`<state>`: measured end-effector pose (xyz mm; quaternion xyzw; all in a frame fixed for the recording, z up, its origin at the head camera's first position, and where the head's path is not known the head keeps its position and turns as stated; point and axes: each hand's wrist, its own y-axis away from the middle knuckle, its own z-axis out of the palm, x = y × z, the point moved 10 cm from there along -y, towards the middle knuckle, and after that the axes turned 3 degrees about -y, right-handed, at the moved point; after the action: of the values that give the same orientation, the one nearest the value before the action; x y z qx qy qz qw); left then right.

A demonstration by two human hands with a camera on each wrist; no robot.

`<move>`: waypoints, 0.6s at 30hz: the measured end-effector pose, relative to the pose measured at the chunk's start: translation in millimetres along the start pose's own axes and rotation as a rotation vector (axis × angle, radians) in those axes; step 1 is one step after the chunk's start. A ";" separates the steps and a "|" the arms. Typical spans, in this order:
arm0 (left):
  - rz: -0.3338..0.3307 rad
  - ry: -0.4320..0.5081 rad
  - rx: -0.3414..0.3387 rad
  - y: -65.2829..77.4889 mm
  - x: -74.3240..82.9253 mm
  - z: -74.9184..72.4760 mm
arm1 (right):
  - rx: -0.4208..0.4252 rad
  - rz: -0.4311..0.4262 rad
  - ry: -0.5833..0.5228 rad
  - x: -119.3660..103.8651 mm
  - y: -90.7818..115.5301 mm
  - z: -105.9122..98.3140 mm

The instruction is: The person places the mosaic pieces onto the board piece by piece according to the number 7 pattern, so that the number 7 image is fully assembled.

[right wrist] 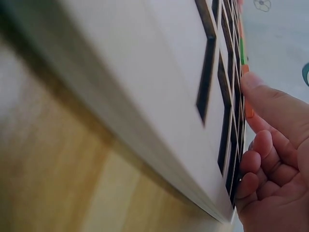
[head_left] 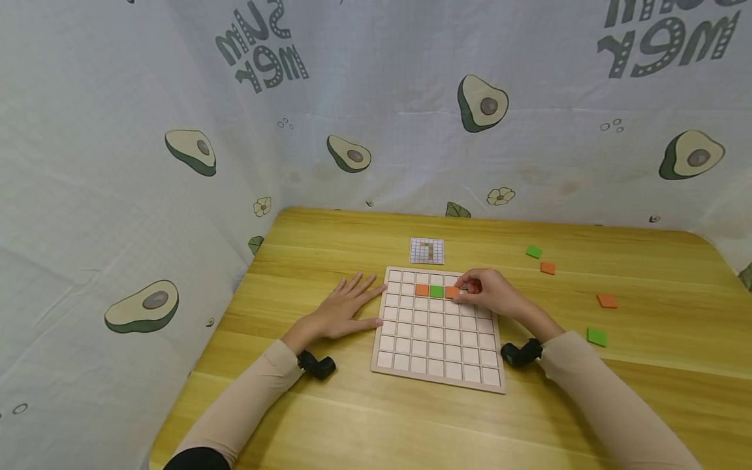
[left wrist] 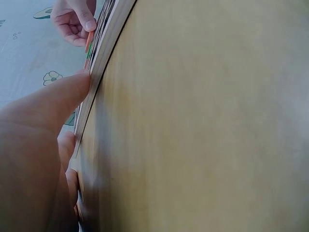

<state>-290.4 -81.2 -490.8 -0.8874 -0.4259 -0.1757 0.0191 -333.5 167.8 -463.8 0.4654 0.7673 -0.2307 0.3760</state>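
A pale wooden grid board lies on the table with rows of square cells. In its second row sit an orange tile and a green tile side by side. My right hand pinches another orange tile between thumb and fingers, just right of the green one; the right wrist view shows this orange tile tilted up at the board's surface. My left hand lies spread at the board's left side, thumb and fingertips right at its edge.
Behind the board lies a small printed grid card with coloured squares. Loose tiles lie to the right: a green tile, an orange tile, a second orange tile and a nearer green tile. A patterned cloth hangs behind the table.
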 end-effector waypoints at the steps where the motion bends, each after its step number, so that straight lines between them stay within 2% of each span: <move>1: 0.000 0.004 0.000 0.2 0.1 -0.1 | -0.002 0.001 0.002 0.1 0.1 0.3; 18: -0.008 -0.001 0.001 -1.3 -2.2 2.0 | 0.002 0.006 0.015 1.1 -1.9 0.0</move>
<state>-292.0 -81.6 -493.6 -0.8857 -0.4294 -0.1753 0.0188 -335.5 167.6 -464.7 0.4699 0.7684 -0.2270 0.3705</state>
